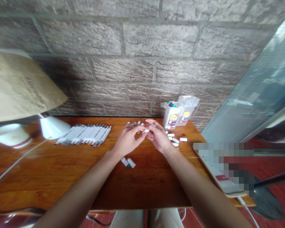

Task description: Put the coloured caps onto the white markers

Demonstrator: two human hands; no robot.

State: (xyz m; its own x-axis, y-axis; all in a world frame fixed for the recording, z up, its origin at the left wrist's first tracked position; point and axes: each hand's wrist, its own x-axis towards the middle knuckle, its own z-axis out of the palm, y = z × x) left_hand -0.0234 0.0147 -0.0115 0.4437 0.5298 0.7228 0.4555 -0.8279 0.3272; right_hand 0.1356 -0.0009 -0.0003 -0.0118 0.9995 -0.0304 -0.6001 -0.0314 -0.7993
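My left hand [130, 136] and my right hand [158, 136] meet above the middle of the wooden table. Between their pinched fingertips is a small white marker cap [146, 130], partly hidden by the fingers. Below my left wrist lie two loose caps, one with a green end [125, 162] and one with an orange end [131, 163]. Beside my right hand, more white caps are scattered, among them one with a red end [183, 139]. A few white pieces [139, 123] show behind the fingers. To the left, several white markers [84, 134] lie side by side in a row.
A clear plastic marker case [170, 117] holds several markers near the wall, its lid [188, 103] behind it. On the left stand a lamp [52, 126] and a white cup [10, 135], with a cable crossing the table [156, 186]. A partly pixelated device [219, 177] lies at the right edge.
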